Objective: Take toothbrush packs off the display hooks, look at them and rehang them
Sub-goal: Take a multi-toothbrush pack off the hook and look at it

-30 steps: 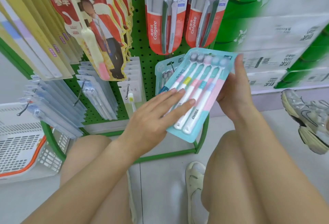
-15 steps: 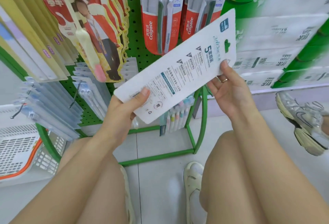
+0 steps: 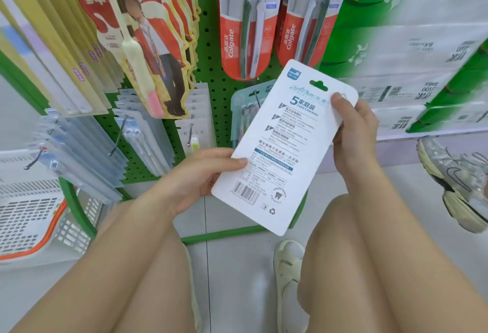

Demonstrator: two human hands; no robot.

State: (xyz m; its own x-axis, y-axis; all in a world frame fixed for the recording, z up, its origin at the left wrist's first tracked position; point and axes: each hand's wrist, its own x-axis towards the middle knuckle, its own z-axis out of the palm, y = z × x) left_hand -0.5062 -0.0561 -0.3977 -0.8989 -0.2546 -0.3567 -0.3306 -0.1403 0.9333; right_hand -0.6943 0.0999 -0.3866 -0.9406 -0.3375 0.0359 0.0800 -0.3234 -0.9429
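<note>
I hold a five-brush family toothbrush pack [image 3: 284, 147] in front of the green pegboard display, its white printed back facing me, hang slot at the top. My left hand [image 3: 200, 176] pinches its lower left edge, thumb on the back. My right hand [image 3: 352, 126] grips the upper right edge, thumb near the hang slot. Behind the pack, a matching teal pack [image 3: 244, 110] hangs on a hook. The brushes on the held pack's front are hidden.
Two red Colgate packs [image 3: 244, 28] hang above. Red-and-yellow children's brush packs [image 3: 148, 49] and rows of clear packs [image 3: 79, 147] hang to the left. A white basket [image 3: 29, 216] stands lower left. Another person's sneaker [image 3: 456, 182] is at right. My knees fill the foreground.
The pack was flipped from its coloured front to its white back, then turned more upright and lowered. My left hand moved from lying on the front to pinching the lower edge.
</note>
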